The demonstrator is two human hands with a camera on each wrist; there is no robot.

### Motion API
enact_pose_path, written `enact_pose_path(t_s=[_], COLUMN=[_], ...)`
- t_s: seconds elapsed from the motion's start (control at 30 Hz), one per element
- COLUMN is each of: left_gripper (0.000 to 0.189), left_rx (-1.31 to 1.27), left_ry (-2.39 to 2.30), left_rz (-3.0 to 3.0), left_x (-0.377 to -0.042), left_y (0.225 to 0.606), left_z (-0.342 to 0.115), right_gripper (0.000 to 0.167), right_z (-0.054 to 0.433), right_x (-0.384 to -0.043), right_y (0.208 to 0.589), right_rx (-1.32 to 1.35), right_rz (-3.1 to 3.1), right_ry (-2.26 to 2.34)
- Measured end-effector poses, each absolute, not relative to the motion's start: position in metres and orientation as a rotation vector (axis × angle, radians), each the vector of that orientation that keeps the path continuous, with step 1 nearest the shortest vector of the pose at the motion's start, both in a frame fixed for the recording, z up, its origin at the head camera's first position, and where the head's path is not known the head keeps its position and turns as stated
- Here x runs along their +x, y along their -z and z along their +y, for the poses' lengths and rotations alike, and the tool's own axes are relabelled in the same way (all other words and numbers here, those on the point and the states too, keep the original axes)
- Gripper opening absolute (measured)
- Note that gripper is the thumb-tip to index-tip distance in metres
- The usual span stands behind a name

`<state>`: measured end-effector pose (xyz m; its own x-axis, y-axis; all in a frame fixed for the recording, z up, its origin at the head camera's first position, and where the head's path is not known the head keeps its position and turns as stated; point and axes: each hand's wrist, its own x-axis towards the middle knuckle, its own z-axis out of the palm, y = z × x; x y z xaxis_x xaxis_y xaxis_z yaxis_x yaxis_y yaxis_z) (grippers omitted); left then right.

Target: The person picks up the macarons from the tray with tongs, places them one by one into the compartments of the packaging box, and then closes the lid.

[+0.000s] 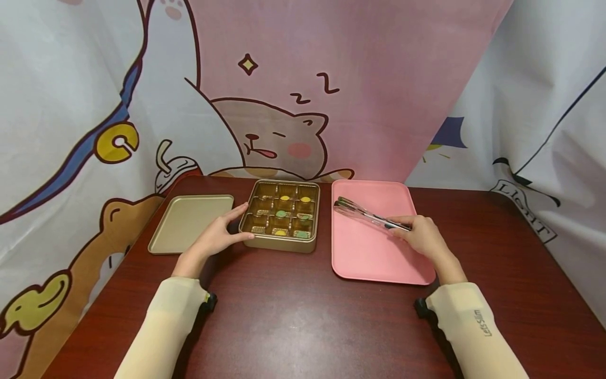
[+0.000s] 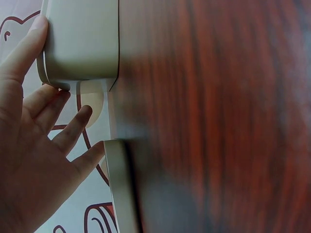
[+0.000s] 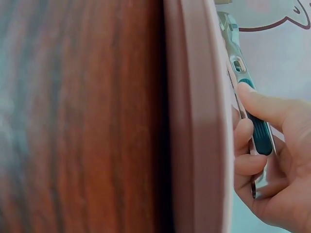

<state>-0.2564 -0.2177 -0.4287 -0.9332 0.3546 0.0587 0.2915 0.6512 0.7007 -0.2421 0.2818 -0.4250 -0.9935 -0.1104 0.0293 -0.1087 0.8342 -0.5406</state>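
A gold square tin (image 1: pixel 279 244) stands near the middle of the table, its insert divided into several compartments. Some compartments hold small yellow pieces (image 1: pixel 305 199) and green pieces (image 1: pixel 281 214). My left hand (image 1: pixel 214 238) rests at the tin's left side with thumb and fingers spread, the thumb on the near rim; the left wrist view shows the fingers stretched along the tin's wall (image 2: pixel 82 43). My right hand (image 1: pixel 423 237) grips metal tongs (image 1: pixel 362 212) by their handle, which has a dark green grip pad (image 3: pixel 261 133). The tongs' tips point left over the pink tray (image 1: pixel 364 258).
A flat gold lid (image 1: pixel 187 223) lies left of the tin, behind my left hand. The pink tray lies close to the tin's right side. A printed cloth (image 1: pixel 379 95) hangs along the back of the dark wooden table (image 1: pixel 303 326).
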Motion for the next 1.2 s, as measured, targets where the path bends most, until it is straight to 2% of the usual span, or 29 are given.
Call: enact_pose_path(t_s=[1.2], left_gripper=[0.09], left_rx=[0.539], left_ry=[-1.18], left_rz=[2.76], left_x=[-0.257], left_y=[0.43], left_z=[-0.218], right_gripper=[0.028], right_z=[0.273], right_x=[-0.228], right_y=[0.401], right_rx=[-0.269], right_rz=[3.137], right_ry=[0.991])
